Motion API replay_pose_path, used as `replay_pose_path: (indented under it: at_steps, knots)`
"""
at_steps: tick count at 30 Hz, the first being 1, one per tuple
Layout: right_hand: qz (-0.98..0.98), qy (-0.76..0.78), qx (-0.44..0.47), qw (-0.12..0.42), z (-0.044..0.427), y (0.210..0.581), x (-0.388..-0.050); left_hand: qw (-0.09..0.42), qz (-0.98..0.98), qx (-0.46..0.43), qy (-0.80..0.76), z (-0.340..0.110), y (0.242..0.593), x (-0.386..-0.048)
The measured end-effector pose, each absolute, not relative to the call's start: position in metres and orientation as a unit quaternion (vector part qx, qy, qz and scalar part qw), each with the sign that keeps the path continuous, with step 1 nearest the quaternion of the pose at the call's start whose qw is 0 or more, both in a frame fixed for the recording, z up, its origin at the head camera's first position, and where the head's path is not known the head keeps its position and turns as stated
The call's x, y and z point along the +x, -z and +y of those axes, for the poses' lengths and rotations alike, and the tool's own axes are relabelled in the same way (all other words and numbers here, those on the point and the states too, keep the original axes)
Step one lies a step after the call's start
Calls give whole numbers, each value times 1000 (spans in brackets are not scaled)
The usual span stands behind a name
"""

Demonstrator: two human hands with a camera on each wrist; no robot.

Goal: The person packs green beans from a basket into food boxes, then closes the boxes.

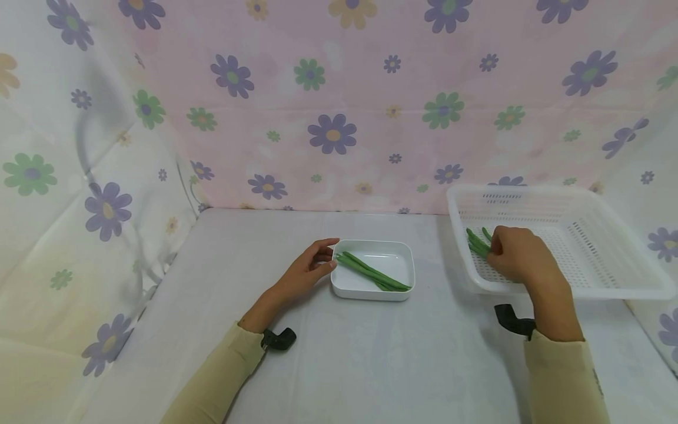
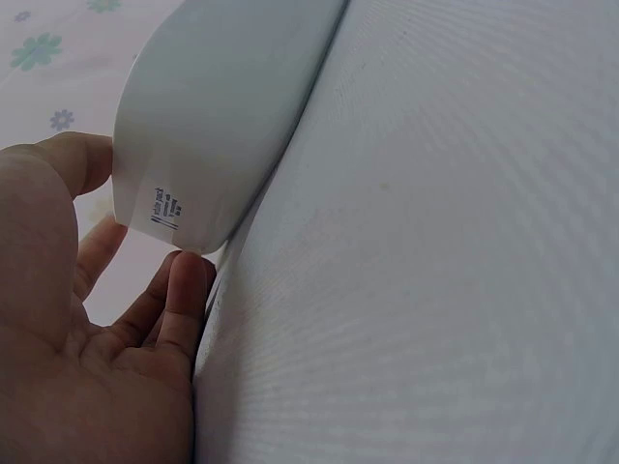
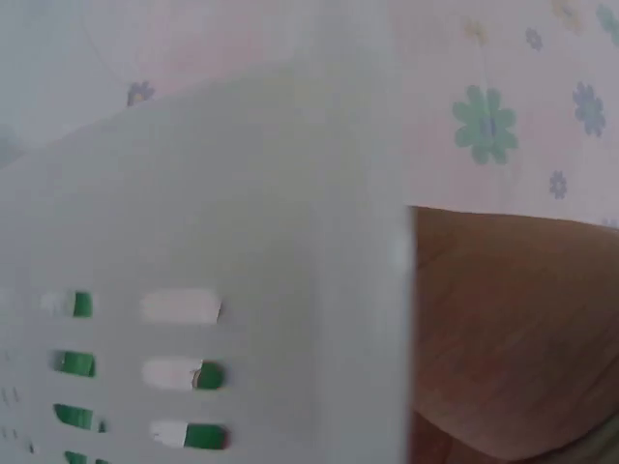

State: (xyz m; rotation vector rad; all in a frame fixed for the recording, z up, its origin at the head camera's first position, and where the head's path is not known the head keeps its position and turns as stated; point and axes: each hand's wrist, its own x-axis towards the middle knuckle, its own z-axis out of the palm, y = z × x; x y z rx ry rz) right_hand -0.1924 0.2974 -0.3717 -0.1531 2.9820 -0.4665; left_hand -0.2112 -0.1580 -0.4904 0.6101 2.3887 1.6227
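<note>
My left hand (image 1: 307, 270) holds the left end of a small white rectangular dish (image 1: 373, 295), thumb and fingertips against its rim and side. Small dark print marks the dish's end wall (image 2: 213, 126) in the left wrist view. Several long green beans (image 1: 371, 272) lie diagonally inside it. Over at the right, my right hand (image 1: 521, 253) reaches into a white perforated plastic basket (image 1: 625, 247), its fingers curled down on more green beans (image 1: 478, 243) by the left wall. The fingertips are hidden. Green shows through slots of the basket wall (image 3: 251, 213) in the right wrist view.
A white cloth (image 1: 371, 365) covers the table. Flowered curtains (image 1: 339, 88) hang behind it and on both sides. The basket's near rim lies just beyond the right wrist's black camera mount (image 1: 514, 321); a similar mount (image 1: 279, 339) is on the left wrist.
</note>
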Motion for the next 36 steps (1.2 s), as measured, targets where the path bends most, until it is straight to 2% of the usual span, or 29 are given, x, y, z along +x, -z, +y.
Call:
replay_pose_path:
  at_steps: [11, 24, 36]
  knots:
    - [983, 168, -75, -24, 282, 356, -180, 89, 811, 209, -540, -158, 493, -213]
    - [950, 218, -145, -170, 248, 347, -160, 95, 803, 204, -551, -158, 493, -213]
    - [913, 277, -194, -227, 213, 352, -158, 101, 806, 201, -548, -159, 492, -213]
